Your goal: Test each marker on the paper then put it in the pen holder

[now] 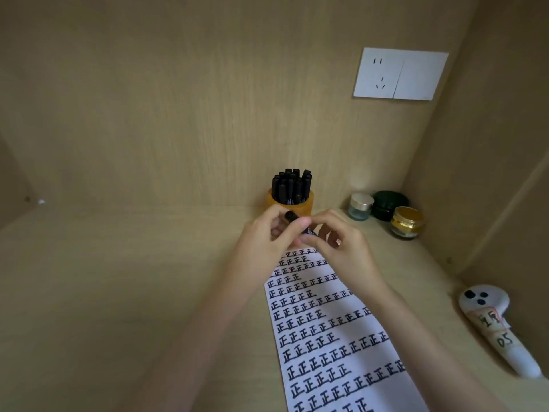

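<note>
Both hands hold one black marker point(290, 216). The left hand point(267, 234) curls its fingers round the cap end; the right hand point(341, 243) pinches the other end. The marker is above the far end of the paper point(326, 337), just in front of the holder point(306, 207) on the counter point(118, 278).

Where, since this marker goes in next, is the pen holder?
In the head view, the pen holder stands centre, against the back wall, left of the glass jar.
</note>
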`<state>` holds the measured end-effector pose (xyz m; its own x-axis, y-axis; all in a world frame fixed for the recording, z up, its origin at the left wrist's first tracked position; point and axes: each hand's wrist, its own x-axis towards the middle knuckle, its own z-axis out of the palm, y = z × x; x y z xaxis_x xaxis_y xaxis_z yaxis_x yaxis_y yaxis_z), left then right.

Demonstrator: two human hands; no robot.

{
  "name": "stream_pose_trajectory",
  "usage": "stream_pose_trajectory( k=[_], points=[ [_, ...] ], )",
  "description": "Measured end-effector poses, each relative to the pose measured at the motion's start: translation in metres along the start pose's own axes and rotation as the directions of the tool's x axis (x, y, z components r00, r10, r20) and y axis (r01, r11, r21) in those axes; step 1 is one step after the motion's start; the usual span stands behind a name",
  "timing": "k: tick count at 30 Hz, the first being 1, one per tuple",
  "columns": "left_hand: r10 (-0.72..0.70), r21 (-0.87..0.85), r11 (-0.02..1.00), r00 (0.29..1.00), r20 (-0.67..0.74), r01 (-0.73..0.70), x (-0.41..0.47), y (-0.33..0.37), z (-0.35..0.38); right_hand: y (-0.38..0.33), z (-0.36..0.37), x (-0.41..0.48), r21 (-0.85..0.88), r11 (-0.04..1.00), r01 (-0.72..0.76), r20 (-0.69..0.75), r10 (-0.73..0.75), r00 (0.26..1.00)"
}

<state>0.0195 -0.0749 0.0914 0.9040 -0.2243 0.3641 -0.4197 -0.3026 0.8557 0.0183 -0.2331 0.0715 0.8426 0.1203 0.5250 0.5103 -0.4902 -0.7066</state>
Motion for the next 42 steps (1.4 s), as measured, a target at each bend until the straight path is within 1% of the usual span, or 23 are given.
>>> stream_pose_trajectory(
  k=[2, 4, 7, 9, 11, 15, 19, 23, 26, 28, 30, 33, 42],
  points=[
    [-0.006, 0.052, 0.999, 1.0, -0.019, 0.007, 0.018, -0.004, -0.001, 0.007, -0.003, 0.013, 0.092, 0.993, -0.073, -0.08, 0.081, 0.994],
    [0.023, 0.165, 0.986, 0.996, -0.09, -0.008, 0.04, -0.011, -0.001, 0.015, -0.008, 0.027, 0.193, 0.973, -0.128, -0.178, 0.163, 0.97],
    [0.08, 0.351, 0.936, 0.985, -0.155, -0.021, 0.071, -0.021, 0.001, 0.026, -0.015, 0.046, 0.321, 0.939, -0.125, -0.294, 0.224, 0.929],
    [0.096, 0.439, 0.898, 0.984, -0.149, -0.021, 0.092, -0.027, 0.004, 0.033, -0.018, 0.059, 0.356, 0.929, -0.097, -0.328, 0.221, 0.919],
    [0.1, 0.492, 0.87, 0.987, -0.128, -0.025, 0.112, -0.031, 0.009, 0.038, -0.018, 0.07, 0.362, 0.929, -0.078, -0.343, 0.211, 0.916],
    [0.065, 0.523, 0.852, 0.996, -0.064, -0.022, 0.143, -0.033, 0.016, 0.045, -0.017, 0.087, 0.359, 0.932, -0.055, -0.355, 0.191, 0.915],
    [-0.044, 0.584, 0.811, 0.998, 0.048, 0.008, 0.163, -0.033, 0.013, 0.052, -0.016, 0.093, 0.372, 0.926, -0.062, -0.351, 0.202, 0.914],
    [-0.116, 0.627, 0.777, 0.992, 0.058, 0.055, 0.171, -0.029, 0.014, 0.06, -0.014, 0.093, 0.378, 0.923, -0.07, -0.355, 0.215, 0.91],
    [-0.25, 0.658, 0.746, 0.959, 0.132, 0.104, 0.182, -0.019, 0.012, 0.065, -0.011, 0.091, 0.377, 0.923, -0.076, -0.356, 0.221, 0.908],
    [-0.322, 0.698, 0.706, 0.932, 0.167, 0.119, 0.189, -0.012, 0.01, 0.067, -0.011, 0.091, 0.379, 0.923, -0.073, -0.36, 0.22, 0.907],
    [-0.363, 0.737, 0.665, 0.915, 0.177, 0.122, 0.194, -0.007, 0.011, 0.067, -0.012, 0.092, 0.38, 0.923, -0.065, -0.368, 0.215, 0.905],
    [-0.391, 0.765, 0.631, 0.905, 0.168, 0.131, 0.199, -0.006, 0.013, 0.067, -0.013, 0.095, 0.386, 0.921, -0.052, -0.383, 0.211, 0.899],
    [-0.429, 0.751, 0.629, 0.896, 0.119, 0.201, 0.201, -0.006, 0.016, 0.063, -0.005, 0.096, 0.424, 0.904, -0.05, -0.37, 0.223, 0.902]
  ],
)
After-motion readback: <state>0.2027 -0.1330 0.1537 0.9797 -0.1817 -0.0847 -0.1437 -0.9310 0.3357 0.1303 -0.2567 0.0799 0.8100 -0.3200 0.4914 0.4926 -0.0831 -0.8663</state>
